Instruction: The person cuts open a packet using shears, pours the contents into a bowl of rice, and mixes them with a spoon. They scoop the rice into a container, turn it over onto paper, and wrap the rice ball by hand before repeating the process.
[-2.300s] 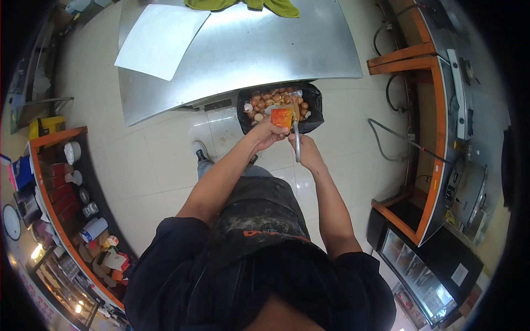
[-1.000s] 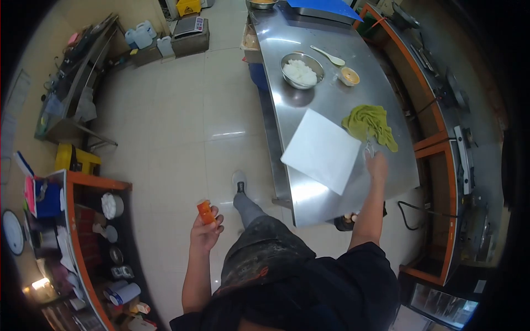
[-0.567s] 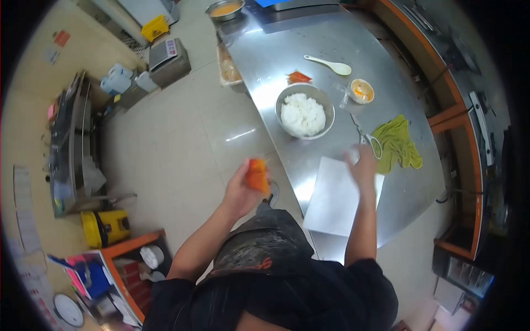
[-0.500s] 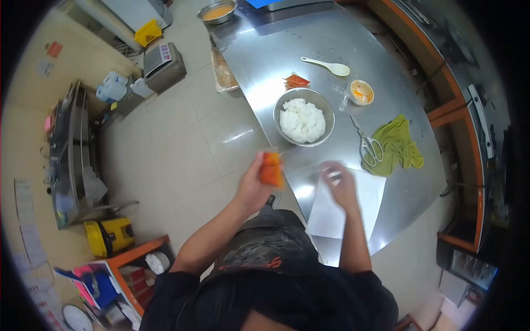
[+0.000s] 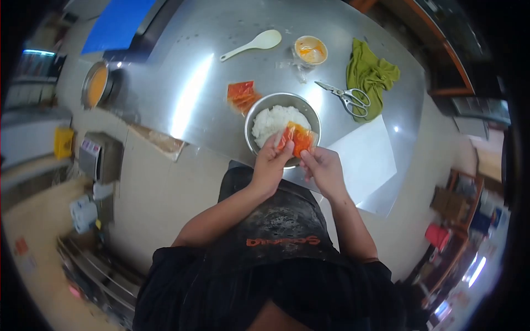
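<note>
Both of my hands pinch a small clear packet with orange-red contents (image 5: 298, 139), held over the near side of a steel bowl (image 5: 249, 132). My left hand (image 5: 271, 163) grips its left end, and my right hand (image 5: 324, 168) has the lower right edge between thumb and fingers. White rice (image 5: 276, 121) fills the bowl, partly hidden behind the packet and fingers. Just left of the bowl lie several similar orange-red packets (image 5: 243, 96) in a loose pile.
On the steel table (image 5: 210, 77) are a white rice paddle (image 5: 259, 43), a tub with orange residue (image 5: 311, 51), scissors (image 5: 349, 99), a green cloth (image 5: 369, 74) and a white sheet (image 5: 364, 154). A basin of orange liquid (image 5: 98, 85) stands at far left.
My view has turned toward the table. My left hand has brought the packet over the bowl, and my right hand has come from above the white sheet to grip it too.
</note>
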A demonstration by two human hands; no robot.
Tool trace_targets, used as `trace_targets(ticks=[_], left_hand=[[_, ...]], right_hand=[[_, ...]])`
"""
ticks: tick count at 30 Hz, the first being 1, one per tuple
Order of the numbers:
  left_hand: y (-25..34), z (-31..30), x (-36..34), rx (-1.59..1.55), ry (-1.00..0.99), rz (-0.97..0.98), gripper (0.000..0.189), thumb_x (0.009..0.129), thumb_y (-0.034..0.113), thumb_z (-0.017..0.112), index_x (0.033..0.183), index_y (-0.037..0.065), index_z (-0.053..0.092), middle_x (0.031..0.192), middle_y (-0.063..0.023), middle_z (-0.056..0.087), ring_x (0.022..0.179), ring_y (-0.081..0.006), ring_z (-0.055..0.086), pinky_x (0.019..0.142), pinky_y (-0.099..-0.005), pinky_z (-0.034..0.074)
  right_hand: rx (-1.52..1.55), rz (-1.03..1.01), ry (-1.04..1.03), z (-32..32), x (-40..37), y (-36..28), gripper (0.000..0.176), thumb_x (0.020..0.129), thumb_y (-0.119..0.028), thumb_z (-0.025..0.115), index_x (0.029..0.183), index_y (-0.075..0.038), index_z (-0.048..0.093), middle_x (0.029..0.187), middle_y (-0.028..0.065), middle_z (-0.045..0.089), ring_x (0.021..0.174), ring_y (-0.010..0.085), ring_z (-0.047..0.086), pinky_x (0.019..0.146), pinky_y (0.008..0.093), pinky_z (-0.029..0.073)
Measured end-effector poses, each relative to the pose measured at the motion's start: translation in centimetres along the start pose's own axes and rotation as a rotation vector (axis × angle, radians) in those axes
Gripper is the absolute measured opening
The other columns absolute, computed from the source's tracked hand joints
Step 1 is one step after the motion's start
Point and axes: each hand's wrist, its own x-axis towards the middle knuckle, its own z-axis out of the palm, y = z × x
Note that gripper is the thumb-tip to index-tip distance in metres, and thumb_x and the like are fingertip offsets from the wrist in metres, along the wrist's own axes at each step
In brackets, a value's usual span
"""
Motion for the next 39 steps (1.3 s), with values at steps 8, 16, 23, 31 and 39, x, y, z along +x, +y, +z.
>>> trace_targets(ticks=[8,16,23,31,39], left_hand=[[4.8,-5.5,4.7,0.027,-0.156,-0.722,0.032,0.087,0.011,0.072,0.110,-0.008,0.059,0.104,-0.0143,0.067,0.091,-0.0193,0.068,0.086,-0.0313,0.055],[7.0,-4.5,4.8,-0.355,-0.138,-0.973,0.026,0.098,0.017,0.054,0.116,-0.003,0.055,0.111,-0.0120,0.063,0.102,-0.0225,0.064,0.094,-0.0384,0.052],[6.7,-4.4,4.9,-0.366,-0.029,-0.999,0.031,0.102,0.028,0.048,0.116,0.002,0.056,0.110,-0.0098,0.062,0.102,-0.0169,0.061,0.084,-0.0349,0.051],[8.2,-2.8,3.1,-0.280,-0.114,-0.934,0.037,0.105,0.032,0.041,0.117,0.001,0.057,0.108,-0.0067,0.063,0.106,-0.0138,0.057,0.091,-0.0327,0.047],[6.1,-3.6,3.4,-0.122,-0.294,-0.935,0.036,0.104,0.028,0.042,0.121,-0.002,0.053,0.109,-0.0109,0.061,0.107,-0.0187,0.057,0.094,-0.0359,0.046]], right_hand=[[-0.370,0.206,0.228,4.6,0.6,-5.7,0.029,0.088,-0.020,0.064,0.080,0.008,0.068,0.065,0.0107,0.064,0.046,0.0128,0.057,0.044,0.0280,0.045],[-0.738,-0.198,0.638,9.0,0.7,-5.2,0.017,0.086,-0.009,0.065,0.096,0.004,0.070,0.072,0.0123,0.062,0.059,0.0229,0.059,0.051,0.0341,0.045],[-1.005,-0.427,0.470,10.5,0.3,-5.0,0.032,0.078,0.001,0.062,0.110,0.000,0.067,0.083,0.0121,0.055,0.079,0.0302,0.053,0.066,0.0400,0.044],[-0.802,-0.365,0.448,8.6,-2.1,-6.1,0.030,0.077,-0.015,0.074,0.100,-0.001,0.061,0.085,0.0097,0.058,0.074,0.0220,0.057,0.057,0.0334,0.045],[-0.016,0.432,0.097,5.9,-1.2,-5.9,0.032,0.099,-0.027,0.051,0.092,0.003,0.058,0.064,0.0073,0.060,0.045,0.0106,0.054,0.037,0.0241,0.040]])
